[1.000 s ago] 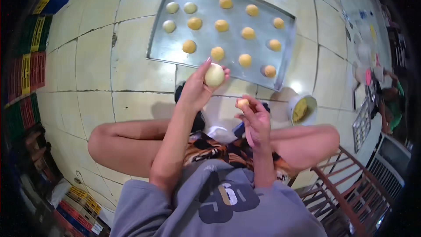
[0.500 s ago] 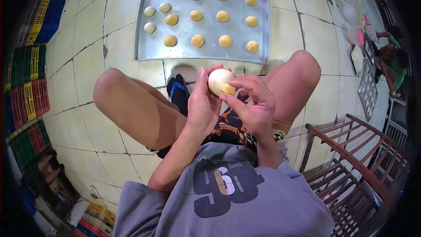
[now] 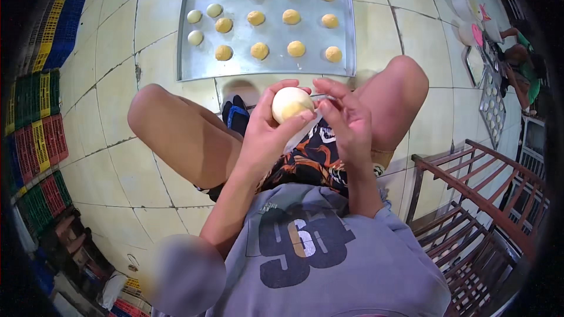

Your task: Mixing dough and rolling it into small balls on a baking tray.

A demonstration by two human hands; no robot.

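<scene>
A pale round dough ball [image 3: 289, 100] with a yellow patch on its lower part sits in my left hand [image 3: 265, 130], whose fingers curl round it and whose thumb presses at the patch. My right hand [image 3: 346, 118] is just to the right, fingers loosely bent and apart, tips close to the ball; I cannot tell whether they touch it. Beyond my hands, a metal tray [image 3: 265, 74] on the tiled floor carries several yellow dough mounds [image 3: 291, 16] and three paler balls [image 3: 194, 37] at its left end.
Stacked plastic crates [image 3: 50, 100] line the left. A wooden slatted rack [image 3: 470, 185] stands at lower right. Farther right, another person [image 3: 520, 64] works beside trays of dough pieces [image 3: 492, 117] and bowls [image 3: 470, 32]. My bent legs [image 3: 170, 129] frame my hands.
Earlier my right hand held a small yellow piece and brought it onto the pale ball. Now it has released it and drawn slightly right; my left thumb lies against the yellow. The view has shifted.
</scene>
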